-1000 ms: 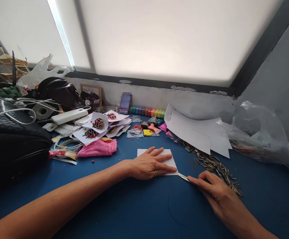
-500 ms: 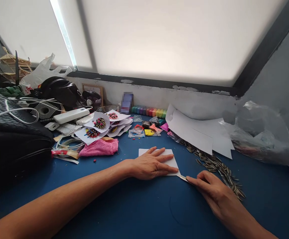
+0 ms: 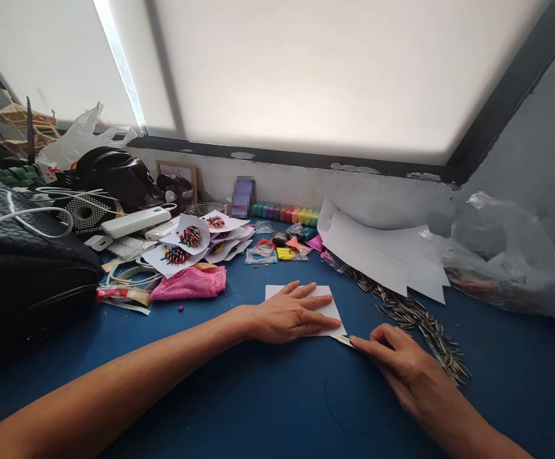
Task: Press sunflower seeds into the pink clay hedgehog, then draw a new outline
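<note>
Pressed flat on a small white sheet of paper [image 3: 325, 310], my left hand [image 3: 289, 315] has its fingers spread and pins the sheet to the blue table. My right hand [image 3: 401, 363] is closed around a slim, pale, blade-like tool [image 3: 343, 341]. The tool's tip lies against the paper's lower right corner, near my left fingertips. My right fingers hide the rest of the tool. Just beyond my right hand, a pile of striped sunflower seeds [image 3: 408, 312] stretches across the table.
Larger white sheets [image 3: 377, 248] and a clear plastic bag [image 3: 511, 274] lie at right. Small packets [image 3: 287, 253] and a row of coloured clay [image 3: 287, 213] sit at the back. To the left are a pink cloth [image 3: 191, 282], decorated cards [image 3: 191, 236] and a black bag [image 3: 28, 268].
My right hand and the blade-like tool have moved slightly left, along the paper's lower edge. My left hand stays in place on the sheet.
</note>
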`<state>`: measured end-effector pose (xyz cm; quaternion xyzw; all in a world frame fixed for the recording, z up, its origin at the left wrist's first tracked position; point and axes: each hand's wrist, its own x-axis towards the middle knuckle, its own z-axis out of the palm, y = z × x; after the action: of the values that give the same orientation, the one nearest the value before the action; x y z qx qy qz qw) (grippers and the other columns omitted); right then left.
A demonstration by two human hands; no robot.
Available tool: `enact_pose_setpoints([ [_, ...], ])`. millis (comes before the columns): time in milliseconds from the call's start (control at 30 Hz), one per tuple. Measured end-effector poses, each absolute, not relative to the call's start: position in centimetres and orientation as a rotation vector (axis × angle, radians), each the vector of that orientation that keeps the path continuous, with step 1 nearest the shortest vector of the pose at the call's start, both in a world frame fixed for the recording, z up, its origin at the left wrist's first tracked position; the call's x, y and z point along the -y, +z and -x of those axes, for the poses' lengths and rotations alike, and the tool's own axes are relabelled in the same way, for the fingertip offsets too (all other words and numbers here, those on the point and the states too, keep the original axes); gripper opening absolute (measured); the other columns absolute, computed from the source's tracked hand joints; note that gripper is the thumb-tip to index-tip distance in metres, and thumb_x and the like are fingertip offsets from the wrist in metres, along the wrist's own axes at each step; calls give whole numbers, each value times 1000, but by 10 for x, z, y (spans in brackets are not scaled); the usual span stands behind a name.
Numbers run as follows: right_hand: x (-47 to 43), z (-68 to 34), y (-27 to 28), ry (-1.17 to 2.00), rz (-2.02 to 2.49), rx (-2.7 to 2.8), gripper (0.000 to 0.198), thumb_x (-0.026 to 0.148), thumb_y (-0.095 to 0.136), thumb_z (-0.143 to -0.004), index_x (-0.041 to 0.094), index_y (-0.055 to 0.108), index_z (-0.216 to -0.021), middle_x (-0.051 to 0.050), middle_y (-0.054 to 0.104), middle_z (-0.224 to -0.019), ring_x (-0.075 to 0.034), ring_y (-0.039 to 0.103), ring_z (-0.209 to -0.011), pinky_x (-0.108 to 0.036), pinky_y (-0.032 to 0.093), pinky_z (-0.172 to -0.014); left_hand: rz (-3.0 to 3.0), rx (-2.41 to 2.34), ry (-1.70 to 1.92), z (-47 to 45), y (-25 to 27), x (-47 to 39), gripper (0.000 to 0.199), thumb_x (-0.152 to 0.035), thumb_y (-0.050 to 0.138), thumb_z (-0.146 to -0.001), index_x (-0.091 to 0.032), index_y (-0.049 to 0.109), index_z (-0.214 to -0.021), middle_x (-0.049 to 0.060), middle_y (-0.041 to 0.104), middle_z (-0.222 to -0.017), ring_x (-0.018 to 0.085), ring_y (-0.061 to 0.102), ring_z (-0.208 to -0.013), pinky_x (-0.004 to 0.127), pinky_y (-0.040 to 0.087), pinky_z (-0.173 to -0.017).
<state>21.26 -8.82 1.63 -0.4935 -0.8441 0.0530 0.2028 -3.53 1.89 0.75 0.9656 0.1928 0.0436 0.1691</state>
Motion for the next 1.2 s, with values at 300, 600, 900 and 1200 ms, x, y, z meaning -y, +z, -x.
enact_pose_setpoints([
  [300, 87, -222, 19, 204, 1521, 2262, 36, 37, 38, -99, 31, 70, -115, -6, 60, -89, -18, 62, -79, -30, 55, -68, -2712, -750, 360, 20, 1, -22, 46, -11, 42, -96, -20, 43, -141, 12, 26, -156, 27, 19, -145, 47, 21, -117],
  [600, 87, -229, 12, 184, 1475, 2322, 35, 30, 40, -98, 29, 67, -121, -6, 58, -90, -17, 61, -78, -29, 56, -66, -2791, -478, 102, 43, 9, -28, 44, -24, 33, -103, -32, 38, -146, 1, 22, -158, 26, 13, -147, 46, 14, -117],
  [900, 88, -220, 11, 72, 1340, 2355, 34, 21, 41, -96, 26, 69, -116, -7, 57, -88, -16, 61, -77, -27, 56, -65, -2772, -483, 97, 42, 2, -32, 45, -23, 34, -103, -36, 38, -146, -2, 18, -159, 24, 9, -147, 45, 9, -118],
  [1200, 87, -218, 11, 83, 1334, 2365, 34, 21, 41, -97, 28, 68, -116, -6, 58, -87, -16, 60, -75, -26, 55, -64, -2770, -472, 105, 43, 1, -32, 45, -24, 33, -103, -35, 38, -146, -1, 18, -159, 24, 9, -147, 45, 9, -118],
])
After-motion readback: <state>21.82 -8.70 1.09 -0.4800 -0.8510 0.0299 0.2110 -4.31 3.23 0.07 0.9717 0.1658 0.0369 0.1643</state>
